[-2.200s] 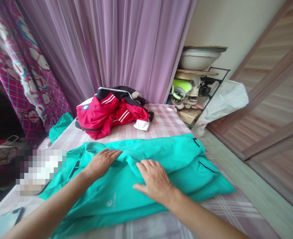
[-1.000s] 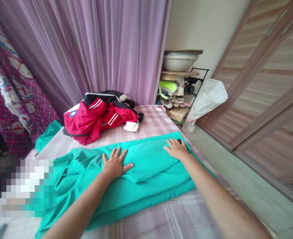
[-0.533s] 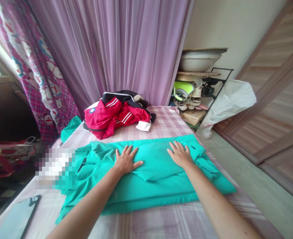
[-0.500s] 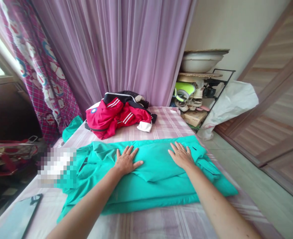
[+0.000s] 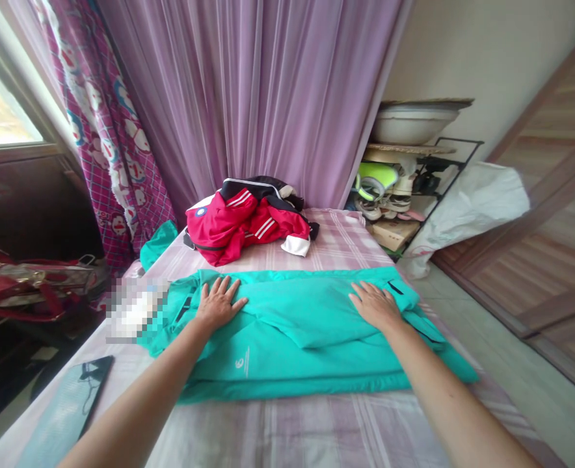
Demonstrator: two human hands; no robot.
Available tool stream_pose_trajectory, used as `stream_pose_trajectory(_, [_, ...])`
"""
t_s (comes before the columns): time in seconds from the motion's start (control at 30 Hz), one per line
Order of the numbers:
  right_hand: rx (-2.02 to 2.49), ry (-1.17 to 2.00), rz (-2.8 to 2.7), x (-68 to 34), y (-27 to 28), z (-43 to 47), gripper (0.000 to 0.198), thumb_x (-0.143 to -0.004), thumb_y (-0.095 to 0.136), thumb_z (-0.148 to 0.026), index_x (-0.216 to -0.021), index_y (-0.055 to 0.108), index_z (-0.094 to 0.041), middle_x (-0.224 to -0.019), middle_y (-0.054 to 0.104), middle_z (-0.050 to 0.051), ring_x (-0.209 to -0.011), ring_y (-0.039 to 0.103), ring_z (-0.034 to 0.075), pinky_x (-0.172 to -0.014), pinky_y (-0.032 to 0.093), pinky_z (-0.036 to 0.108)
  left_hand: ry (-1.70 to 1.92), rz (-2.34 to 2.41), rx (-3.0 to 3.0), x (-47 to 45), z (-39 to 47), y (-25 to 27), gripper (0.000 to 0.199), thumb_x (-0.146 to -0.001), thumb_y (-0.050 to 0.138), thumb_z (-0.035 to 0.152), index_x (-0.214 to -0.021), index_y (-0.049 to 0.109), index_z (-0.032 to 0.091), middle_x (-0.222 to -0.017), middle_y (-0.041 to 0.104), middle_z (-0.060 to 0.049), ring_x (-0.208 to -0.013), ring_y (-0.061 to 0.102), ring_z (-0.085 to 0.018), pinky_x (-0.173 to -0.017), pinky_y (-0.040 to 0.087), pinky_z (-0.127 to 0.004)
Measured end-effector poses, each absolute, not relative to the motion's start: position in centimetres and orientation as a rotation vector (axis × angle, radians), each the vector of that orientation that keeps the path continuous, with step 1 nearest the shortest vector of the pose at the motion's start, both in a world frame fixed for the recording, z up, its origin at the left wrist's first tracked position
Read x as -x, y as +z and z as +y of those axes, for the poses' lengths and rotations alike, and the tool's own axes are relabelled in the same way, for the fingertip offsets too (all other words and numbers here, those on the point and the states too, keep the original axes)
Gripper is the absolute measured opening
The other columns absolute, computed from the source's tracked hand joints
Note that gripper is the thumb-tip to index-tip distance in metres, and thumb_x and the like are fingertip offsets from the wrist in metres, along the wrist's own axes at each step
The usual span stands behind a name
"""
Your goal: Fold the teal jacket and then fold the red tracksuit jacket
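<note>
A teal jacket (image 5: pixel 287 318) lies folded into a wide, low bundle on the plaid bedsheet (image 5: pixel 287 432). Dark pocket slits show near both of its ends, and a small white logo is printed on the lower left part. Flat on the upper left of the fabric rests my left hand (image 5: pixel 218 304), palm down with fingers spread. My right hand (image 5: pixel 376 305) presses on the upper right side, its fingers stretched out as well. Some creases run across the cloth between the two hands. Neither hand grips anything.
Behind the jacket lies a heap of red and black clothes (image 5: pixel 248 224). A glass-like flat panel (image 5: pixel 66 416) is at the lower left, below a blurred-out patch (image 5: pixel 136 312). To the right stand a shoe rack (image 5: pixel 399 188) and a white bag (image 5: pixel 473 208).
My left hand has slid left across the jacket, and the logo has come into sight. The fabric at the left looks flatter. My right hand has shifted slightly right; the view has turned left.
</note>
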State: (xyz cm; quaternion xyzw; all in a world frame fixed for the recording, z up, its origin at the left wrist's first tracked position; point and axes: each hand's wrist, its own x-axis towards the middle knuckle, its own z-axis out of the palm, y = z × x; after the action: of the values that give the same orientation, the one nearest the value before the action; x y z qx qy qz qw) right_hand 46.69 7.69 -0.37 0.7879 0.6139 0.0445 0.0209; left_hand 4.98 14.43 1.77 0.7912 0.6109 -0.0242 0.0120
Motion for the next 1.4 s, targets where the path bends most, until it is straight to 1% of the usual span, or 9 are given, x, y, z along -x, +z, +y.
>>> stream_pose_trajectory(0.2, [-2.64, 0.38, 1.871, -50.5, -0.4, 3.5, 0.046, -0.099, 0.031, -0.03, -0.126, 0.066, -0.018, -0.135, 0.062, 0.012, -0.125, 0.053, 0.024, -0.108, 0.036, 0.041, -0.067, 1.911, -2.481, -4.8, 14.7, 1.4, 0.07, -0.095, 0.029, 0.063, -0.155, 0.03, 0.027, -0.163, 0.027, -0.01, -0.15, 0.021, -0.033, -0.118, 0.016, -0.061])
stream_pose_trajectory(0.3, [-2.745, 0.289, 1.835, -51.5, 0.6, 2.2, 0.045, -0.098, 0.031, -0.026, -0.12, 0.068, -0.016, -0.129, 0.066, 0.012, -0.117, 0.059, 0.022, -0.102, 0.04, 0.033, -0.051, 1.913, -2.493, -4.8, 14.7, 1.5, 0.069, -0.095, 0.03, 0.062, -0.155, 0.031, 0.027, -0.162, 0.029, -0.01, -0.15, 0.022, -0.033, -0.118, 0.017, -0.061])
stream_pose_trajectory(0.5, [-3.019, 0.02, 1.364, -51.7, 2.7, 1.3, 0.045, -0.097, 0.033, -0.038, -0.114, 0.072, -0.023, -0.111, 0.073, 0.011, -0.097, 0.067, 0.026, -0.08, 0.048, 0.034, -0.039, 1.923, -2.479, -5.0, 14.5, 1.9, 0.068, -0.095, 0.032, 0.06, -0.155, 0.031, 0.026, -0.162, 0.029, -0.011, -0.15, 0.023, -0.033, -0.118, 0.016, -0.06])
stream_pose_trajectory(0.73, [-3.106, -0.048, 1.186, -51.1, 3.8, 1.2, 0.055, -0.093, 0.042, -0.05, -0.129, 0.064, -0.016, -0.122, 0.067, 0.018, -0.111, 0.063, 0.032, -0.086, 0.049, 0.04, -0.071, 1.941, -2.502, -4.9, 14.5, 1.8, 0.069, -0.096, 0.029, 0.06, -0.156, 0.029, 0.026, -0.163, 0.027, -0.01, -0.15, 0.022, -0.032, -0.119, 0.016, -0.058])
stream_pose_trajectory(0.87, [-3.122, 0.228, 1.173, -50.0, 4.9, 0.7, 0.049, -0.093, 0.044, -0.047, -0.123, 0.067, -0.016, -0.121, 0.067, 0.018, -0.114, 0.058, 0.034, -0.089, 0.047, 0.046, -0.065, 1.946, -2.499, -4.9, 14.6, 1.6, 0.069, -0.096, 0.03, 0.06, -0.155, 0.029, 0.026, -0.163, 0.028, -0.01, -0.15, 0.022, -0.032, -0.119, 0.016, -0.058])
stream_pose_trajectory(0.97, [-3.087, 0.445, 1.327, -49.4, 5.2, -0.5, 0.043, -0.095, 0.04, -0.039, -0.111, 0.073, -0.017, -0.114, 0.069, 0.018, -0.105, 0.062, 0.03, -0.084, 0.047, 0.041, -0.06, 1.942, -2.499, -4.9, 14.6, 1.6, 0.069, -0.096, 0.03, 0.06, -0.155, 0.029, 0.026, -0.163, 0.027, -0.01, -0.15, 0.022, -0.032, -0.119, 0.016, -0.058])
stream_pose_trajectory(1.07, [-3.009, 0.304, 1.334, -49.3, 4.8, -1.5, 0.046, -0.096, 0.036, -0.04, -0.098, 0.077, -0.018, -0.105, 0.072, 0.017, -0.093, 0.066, 0.029, -0.077, 0.048, 0.038, -0.06, 1.944, -2.508, -5.0, 14.5, 1.7, 0.069, -0.095, 0.029, 0.06, -0.156, 0.029, 0.026, -0.163, 0.027, -0.01, -0.15, 0.022, -0.032, -0.118, 0.016, -0.058])
stream_pose_trajectory(1.23, [-3.124, 0.157, 1.084, -51.7, 3.2, -1.3, 0.054, -0.093, 0.038, -0.05, -0.109, 0.074, -0.013, -0.107, 0.071, 0.023, -0.098, 0.067, 0.035, -0.077, 0.051, 0.043, -0.039, 1.937, -2.525, -4.9, 14.5, 1.6, 0.069, -0.095, 0.029, 0.06, -0.155, 0.031, 0.026, -0.162, 0.029, -0.01, -0.15, 0.023, -0.032, -0.118, 0.017, -0.059])
stream_pose_trajectory(1.4, [-3.295, 0.002, 1.244, -54.7, 1.8, 0.5, 0.045, -0.088, 0.047, -0.046, -0.108, 0.074, -0.016, -0.09, 0.076, 0.016, -0.082, 0.071, 0.028, -0.066, 0.053, 0.035, -0.009, 1.93, -2.524, -4.8, 14.7, 1.5, 0.069, -0.095, 0.029, 0.061, -0.155, 0.031, 0.026, -0.162, 0.03, -0.01, -0.15, 0.023, -0.033, -0.117, 0.017, -0.06])
